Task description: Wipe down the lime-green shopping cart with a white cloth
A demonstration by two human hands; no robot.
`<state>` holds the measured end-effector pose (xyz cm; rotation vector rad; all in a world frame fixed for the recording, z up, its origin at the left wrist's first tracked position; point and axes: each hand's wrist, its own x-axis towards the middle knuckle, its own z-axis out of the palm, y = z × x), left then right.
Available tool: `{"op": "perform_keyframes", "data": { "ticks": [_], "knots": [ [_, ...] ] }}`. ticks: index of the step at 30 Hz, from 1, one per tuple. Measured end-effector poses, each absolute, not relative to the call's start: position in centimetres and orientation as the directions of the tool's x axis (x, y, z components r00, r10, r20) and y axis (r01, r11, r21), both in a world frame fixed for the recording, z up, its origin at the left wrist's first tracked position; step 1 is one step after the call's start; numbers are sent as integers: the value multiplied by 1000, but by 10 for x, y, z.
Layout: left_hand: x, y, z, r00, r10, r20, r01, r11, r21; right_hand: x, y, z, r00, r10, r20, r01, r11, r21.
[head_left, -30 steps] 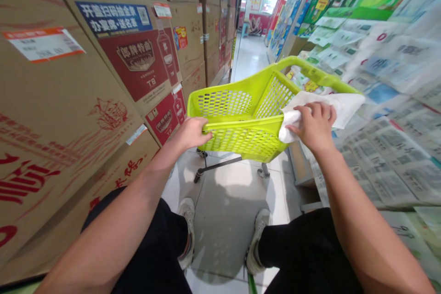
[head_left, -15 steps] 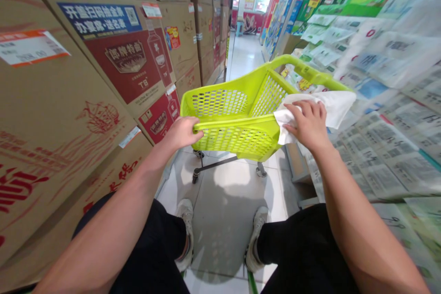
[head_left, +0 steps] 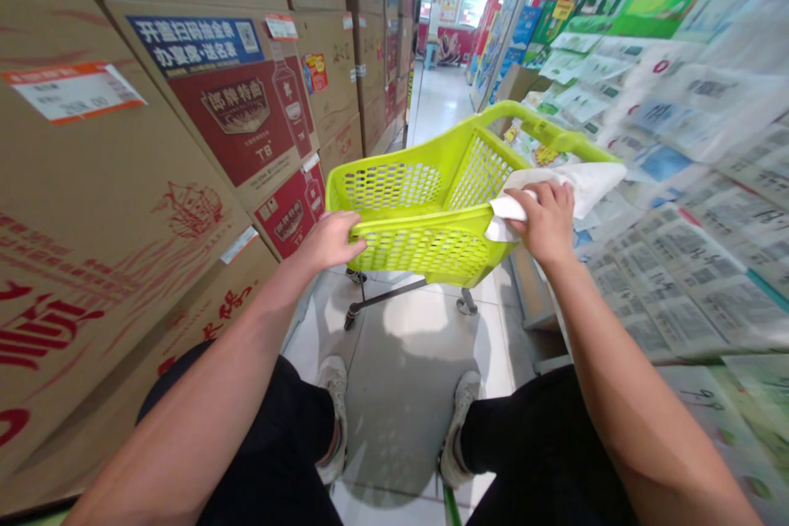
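A yellow-green shopping cart point(head_left: 425, 251) with perforated basket walls stands sideways in front of me. My left hand point(head_left: 336, 242) grips the rim at the basket's left corner, thumb toward me and fingers over the edge. A white cloth point(head_left: 592, 185) lies over the rim near the handle end on the right. My right hand point(head_left: 546, 222) holds the cloth, its fingers curled on it against the basket's near top edge. Part of the cloth spreads out to the right behind that hand. The visible basket interior shows no goods.
Stacked cardboard boxes point(head_left: 228, 115) with price labels rise along the left. Plastic-wrapped packs point(head_left: 678, 263) fill the right side. Between them the tiled floor point(head_left: 394, 362) runs back past a metal post point(head_left: 509, 33). My shoes stand below the cart.
My right hand has moved slightly left with the cloth, which is more bunched under its fingers. The view has shifted a little; my left hand keeps its hold on the rim.
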<state>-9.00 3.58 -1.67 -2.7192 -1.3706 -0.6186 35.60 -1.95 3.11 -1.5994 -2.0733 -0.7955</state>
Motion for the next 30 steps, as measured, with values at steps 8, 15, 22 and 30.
{"op": "perform_keyframes", "data": {
  "ticks": [8,15,22,30],
  "knots": [
    [-88,38,-20,534,758,374,767,-621,164,355,-17,27,-264,751,605,960,147,237],
    [-91,40,-21,501,768,400,779,-601,179,371,-20,42,-332,729,598,940,306,149],
    [-79,45,-24,305,837,454,828,-469,308,386,-31,51,-187,659,729,981,171,96],
    [-79,60,-26,12,897,443,888,-213,407,393,-36,58,-78,519,851,996,79,44]
  ]
}}
